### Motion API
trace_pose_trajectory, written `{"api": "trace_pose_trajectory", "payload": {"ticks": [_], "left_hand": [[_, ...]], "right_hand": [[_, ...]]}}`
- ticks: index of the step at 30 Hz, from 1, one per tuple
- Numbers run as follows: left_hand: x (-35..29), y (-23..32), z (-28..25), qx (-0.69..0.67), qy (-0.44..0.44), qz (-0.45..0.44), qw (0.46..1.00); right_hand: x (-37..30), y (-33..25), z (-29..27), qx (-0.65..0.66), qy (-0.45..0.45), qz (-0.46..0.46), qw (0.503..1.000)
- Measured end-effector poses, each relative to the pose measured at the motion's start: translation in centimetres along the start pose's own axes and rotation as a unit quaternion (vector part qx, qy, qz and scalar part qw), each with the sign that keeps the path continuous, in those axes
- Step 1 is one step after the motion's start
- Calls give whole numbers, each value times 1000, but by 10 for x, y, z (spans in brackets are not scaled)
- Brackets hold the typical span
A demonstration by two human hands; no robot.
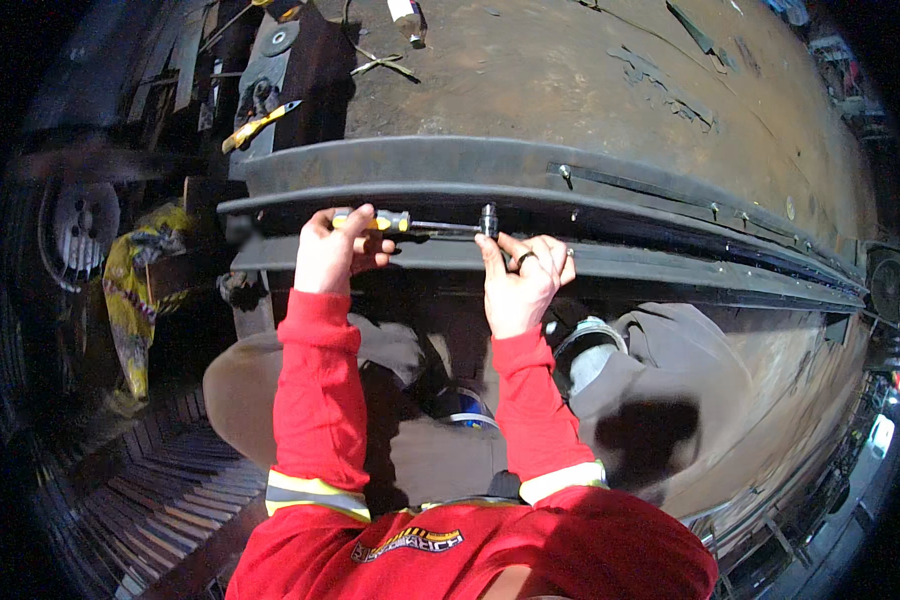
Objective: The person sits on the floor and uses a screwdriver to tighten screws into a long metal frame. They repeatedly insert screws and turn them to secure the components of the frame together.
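My left hand (325,258) is closed round the yellow and black handle of a screwdriver (398,221). Its thin shaft points right, and the tip meets a small dark metal cylinder (489,219); whether it goes inside cannot be made out. Thumb and fingers of my right hand (522,290) pinch the lower end of that cylinder, which stands roughly upright in the picture. A dark ring sits on one right finger. Both hands are above long dark steel beams (420,257) that run left to right.
Bolts (566,172) stick out along the beams. A yellow-handled tool (260,127) and a round disc (281,38) lie at the far left. Yellow cloth (130,285) hangs on the left. A bottle (407,20) lies on the brown metal surface, and a pail (592,350) stands between my legs.
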State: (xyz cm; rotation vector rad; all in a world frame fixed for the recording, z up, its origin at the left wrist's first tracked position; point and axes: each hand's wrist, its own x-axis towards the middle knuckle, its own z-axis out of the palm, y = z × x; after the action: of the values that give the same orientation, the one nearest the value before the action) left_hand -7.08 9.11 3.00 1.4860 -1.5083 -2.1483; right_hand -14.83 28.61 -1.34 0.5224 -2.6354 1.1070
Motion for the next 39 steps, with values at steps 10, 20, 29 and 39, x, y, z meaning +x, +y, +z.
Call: {"api": "trace_pose_trajectory", "payload": {"ticks": [10, 20, 29, 39], "left_hand": [[-10, -3, 30, 107, 119, 68, 985], [-22, 12, 76, 160, 241, 256, 922], [-29, 5, 103, 49, 174, 419, 890], [-43, 15, 184, 257, -206, 541, 774]], "right_hand": [[2, -1, 0, 4, -12, -10, 1000], [6, 4, 0, 17, -30, -3, 999], [5, 8, -4, 17, -51, 2, 999], [0, 9, -24, -64, -207, 32, 976]]}}
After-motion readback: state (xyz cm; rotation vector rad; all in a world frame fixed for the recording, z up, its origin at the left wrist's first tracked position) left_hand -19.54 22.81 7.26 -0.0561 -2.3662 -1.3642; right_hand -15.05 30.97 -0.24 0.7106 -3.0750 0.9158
